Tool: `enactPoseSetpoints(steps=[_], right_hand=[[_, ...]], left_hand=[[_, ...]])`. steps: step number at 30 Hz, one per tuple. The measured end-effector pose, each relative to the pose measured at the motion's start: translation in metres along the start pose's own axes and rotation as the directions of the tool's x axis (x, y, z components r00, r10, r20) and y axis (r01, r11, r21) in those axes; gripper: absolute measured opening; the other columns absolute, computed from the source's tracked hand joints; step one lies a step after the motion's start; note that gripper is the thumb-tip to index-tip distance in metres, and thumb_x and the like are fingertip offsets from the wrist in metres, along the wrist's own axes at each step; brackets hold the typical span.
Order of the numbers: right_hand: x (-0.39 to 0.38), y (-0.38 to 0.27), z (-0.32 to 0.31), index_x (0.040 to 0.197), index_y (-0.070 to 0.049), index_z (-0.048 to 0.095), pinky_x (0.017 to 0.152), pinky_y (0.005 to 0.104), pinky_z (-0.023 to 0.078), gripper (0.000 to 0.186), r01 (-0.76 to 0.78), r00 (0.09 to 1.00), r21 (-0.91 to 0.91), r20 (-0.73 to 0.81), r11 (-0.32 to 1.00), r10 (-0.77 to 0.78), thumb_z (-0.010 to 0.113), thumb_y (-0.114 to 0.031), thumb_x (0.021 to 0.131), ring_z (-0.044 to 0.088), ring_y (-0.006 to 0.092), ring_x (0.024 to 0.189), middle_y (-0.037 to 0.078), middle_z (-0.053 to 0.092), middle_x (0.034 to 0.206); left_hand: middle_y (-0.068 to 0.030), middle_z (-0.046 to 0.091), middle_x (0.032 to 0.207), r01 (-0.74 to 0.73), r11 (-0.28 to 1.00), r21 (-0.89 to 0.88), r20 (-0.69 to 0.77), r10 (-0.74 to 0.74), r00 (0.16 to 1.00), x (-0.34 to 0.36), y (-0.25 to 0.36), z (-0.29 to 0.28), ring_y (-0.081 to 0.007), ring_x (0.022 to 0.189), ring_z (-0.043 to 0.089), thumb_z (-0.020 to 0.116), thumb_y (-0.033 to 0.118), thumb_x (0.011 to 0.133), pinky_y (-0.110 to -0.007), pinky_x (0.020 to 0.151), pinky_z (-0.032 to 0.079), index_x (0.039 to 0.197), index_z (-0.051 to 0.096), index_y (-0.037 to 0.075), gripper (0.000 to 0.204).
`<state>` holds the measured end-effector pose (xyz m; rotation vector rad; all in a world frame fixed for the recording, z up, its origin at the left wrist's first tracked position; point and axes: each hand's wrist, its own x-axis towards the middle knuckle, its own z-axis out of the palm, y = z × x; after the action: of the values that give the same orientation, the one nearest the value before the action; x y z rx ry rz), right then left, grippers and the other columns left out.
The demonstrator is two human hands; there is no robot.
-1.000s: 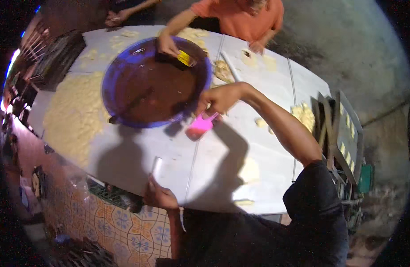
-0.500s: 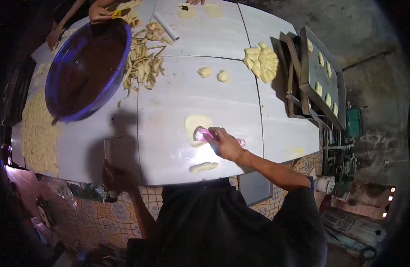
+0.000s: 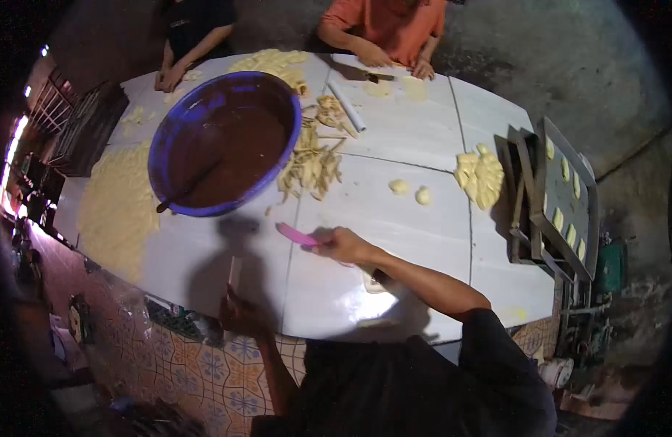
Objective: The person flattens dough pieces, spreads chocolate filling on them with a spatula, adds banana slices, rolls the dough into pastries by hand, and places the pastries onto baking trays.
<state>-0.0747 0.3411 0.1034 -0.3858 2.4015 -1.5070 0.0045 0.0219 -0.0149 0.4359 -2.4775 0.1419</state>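
Observation:
My right hand [image 3: 345, 246] grips a pink spatula [image 3: 298, 234] above the white table, its flat end pointing toward the basin. Under my right forearm lies a flattened piece of dough [image 3: 376, 282] with dark filling on it, partly hidden by the arm. Closer to my body, a long dough piece [image 3: 374, 323] sits in shadow. At the table's front edge my left hand [image 3: 241, 315] is closed around a thin pale stick [image 3: 235, 273], held upright. A blue basin [image 3: 155, 171] holds brown filling [image 3: 241, 138], and a dark stirring handle [image 3: 194, 186] rests in it.
Two dough balls [image 3: 399, 187] lie mid-table; cut dough pieces [image 3: 479, 177] are heaped farther right. Stacked metal trays [image 3: 569, 197] bear shaped dough. Pale strips [image 3: 314, 167] and a white roller [image 3: 347, 105] lie beyond the basin. Two people, one in an orange shirt [image 3: 394, 33], work opposite.
My right hand has lifted the spatula from the flattened dough and swung it left toward the basin. Dark filling now shows on the dough. The view has shifted, showing more of the people opposite.

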Motion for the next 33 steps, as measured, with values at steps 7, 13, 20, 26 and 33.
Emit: enactPoseSetpoints(steps=[7, 13, 20, 26, 33], right_hand=[[0.123, 0.085, -0.111, 0.097, -0.002, 0.070, 0.075, 0.0422, 0.054, 0.023, 0.117, 0.813, -0.590, -0.405, 0.799, -0.418, 0.065, -0.006, 0.075, 0.066, 0.0383, 0.081, 0.020, 0.070, 0.088], [0.117, 0.093, -0.123, 0.103, -0.003, 0.069, 0.078, 0.0511, 0.055, 0.028, 0.040, 0.944, -0.616, -0.234, 0.787, -0.231, 0.067, -0.011, 0.076, 0.067, 0.0452, 0.084, 0.025, 0.069, 0.087], [0.033, 0.052, -0.092, 0.090, 0.000, 0.073, 0.069, 0.0433, 0.053, 0.016, -0.079, 0.925, -0.260, -0.380, 0.962, -0.027, 0.068, -0.013, 0.082, 0.067, 0.0346, 0.071, 0.024, 0.070, 0.083], [-0.100, 0.085, -0.038, 0.089, 0.002, 0.071, 0.069, 0.0344, 0.052, 0.020, -0.058, 0.890, 0.144, -0.441, 0.988, 0.116, 0.075, -0.017, 0.086, 0.065, 0.0155, 0.072, 0.016, 0.071, 0.082], [-0.141, 0.086, -0.015, 0.081, -0.004, 0.071, 0.077, 0.0430, 0.050, 0.006, 0.000, 0.797, -0.374, -0.560, 0.927, -0.226, 0.069, -0.002, 0.076, 0.059, 0.0321, 0.087, 0.010, 0.068, 0.087]], left_hand=[[-0.0072, 0.064, 0.117, 0.040, 0.980, -0.193, -0.022, -0.045, 0.999, 0.017, 0.013, -0.017, -0.0253, 0.105, 0.060, 0.063, 0.018, 0.094, -0.045, 0.087, 0.046, 0.137, 0.062, 0.028, 0.044], [-0.0111, 0.065, 0.121, 0.074, 0.982, -0.173, 0.069, -0.063, 0.996, 0.010, 0.011, -0.016, -0.0276, 0.114, 0.059, 0.057, 0.015, 0.097, -0.048, 0.095, 0.043, 0.140, 0.060, 0.026, 0.045], [-0.0138, 0.064, 0.126, 0.130, 0.975, -0.181, 0.176, -0.098, 0.980, -0.004, 0.002, -0.003, -0.0287, 0.125, 0.055, 0.055, 0.021, 0.099, -0.051, 0.106, 0.041, 0.148, 0.050, 0.021, 0.049], [-0.0135, 0.064, 0.121, -0.275, 0.856, -0.437, -0.071, 0.272, 0.960, 0.027, 0.061, -0.039, -0.0332, 0.116, 0.057, 0.061, 0.018, 0.095, -0.049, 0.102, 0.043, 0.136, 0.057, 0.007, 0.043], [-0.0120, 0.065, 0.113, -0.188, 0.219, -0.957, 0.035, 0.735, 0.677, -0.019, 0.209, -0.082, -0.0327, 0.111, 0.055, 0.071, 0.009, 0.083, -0.047, 0.097, 0.041, 0.110, 0.073, 0.006, 0.027]])
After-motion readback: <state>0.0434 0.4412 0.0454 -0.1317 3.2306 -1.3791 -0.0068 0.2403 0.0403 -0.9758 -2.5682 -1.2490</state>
